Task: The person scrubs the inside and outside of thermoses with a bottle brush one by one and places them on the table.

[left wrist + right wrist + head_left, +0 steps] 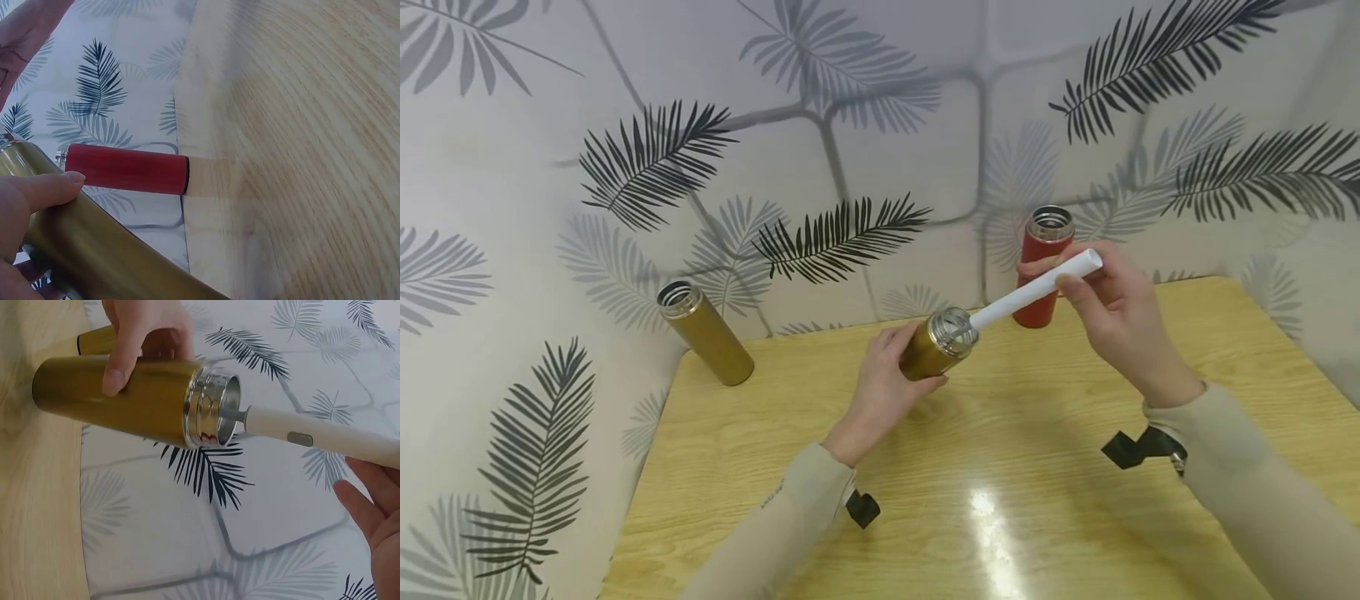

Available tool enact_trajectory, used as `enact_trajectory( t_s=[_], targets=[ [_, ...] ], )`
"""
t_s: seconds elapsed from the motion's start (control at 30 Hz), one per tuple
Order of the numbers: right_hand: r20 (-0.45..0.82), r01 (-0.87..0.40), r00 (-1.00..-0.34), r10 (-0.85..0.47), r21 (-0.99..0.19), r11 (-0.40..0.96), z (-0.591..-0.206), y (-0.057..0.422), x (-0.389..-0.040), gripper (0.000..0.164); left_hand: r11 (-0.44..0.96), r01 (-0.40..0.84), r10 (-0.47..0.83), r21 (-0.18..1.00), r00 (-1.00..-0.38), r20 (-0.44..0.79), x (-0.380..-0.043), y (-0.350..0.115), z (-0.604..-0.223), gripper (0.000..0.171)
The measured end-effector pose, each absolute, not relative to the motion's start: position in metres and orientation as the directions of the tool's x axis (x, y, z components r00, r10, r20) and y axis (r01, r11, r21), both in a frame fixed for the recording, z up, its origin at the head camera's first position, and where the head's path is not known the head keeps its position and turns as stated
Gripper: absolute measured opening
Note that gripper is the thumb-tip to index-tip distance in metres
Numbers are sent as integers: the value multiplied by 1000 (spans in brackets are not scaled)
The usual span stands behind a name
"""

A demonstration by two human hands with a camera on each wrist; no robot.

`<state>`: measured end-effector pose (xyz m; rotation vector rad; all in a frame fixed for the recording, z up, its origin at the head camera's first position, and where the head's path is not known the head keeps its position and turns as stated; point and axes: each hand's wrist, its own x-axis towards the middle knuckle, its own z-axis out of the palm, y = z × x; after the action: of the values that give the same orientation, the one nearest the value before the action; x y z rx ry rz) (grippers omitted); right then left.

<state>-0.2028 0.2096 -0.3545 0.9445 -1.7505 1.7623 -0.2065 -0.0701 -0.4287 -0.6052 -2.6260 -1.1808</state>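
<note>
My left hand grips a gold thermos bottle round its body. The bottle has no lid, and its steel threaded mouth tilts up to the right. In my right hand a white stick-shaped tool is held between thumb and fingers. The right wrist view shows a grey oval button on its handle. A thin grey shaft runs from the handle into the bottle's mouth, and the shaft's far end is hidden inside.
A red thermos bottle, lidless, stands behind my right hand at the table's back edge. Another lidless gold bottle stands at the back left. Behind the wooden table rises a wall with a leaf pattern.
</note>
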Motion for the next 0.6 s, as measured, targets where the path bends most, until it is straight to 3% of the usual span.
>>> enact_trajectory(
  t_s=[0.37, 0.6],
  targets=[
    [756, -735, -652, -58, -648, -198, -344, 217, -201, 16, 582, 459, 340, 671, -887, 312, -208, -68, -425, 76],
    [744, -727, -668, -1, -653, -211, -337, 229, -198, 18, 600, 450, 347, 661, -891, 293, -207, -70, -424, 75]
  ],
)
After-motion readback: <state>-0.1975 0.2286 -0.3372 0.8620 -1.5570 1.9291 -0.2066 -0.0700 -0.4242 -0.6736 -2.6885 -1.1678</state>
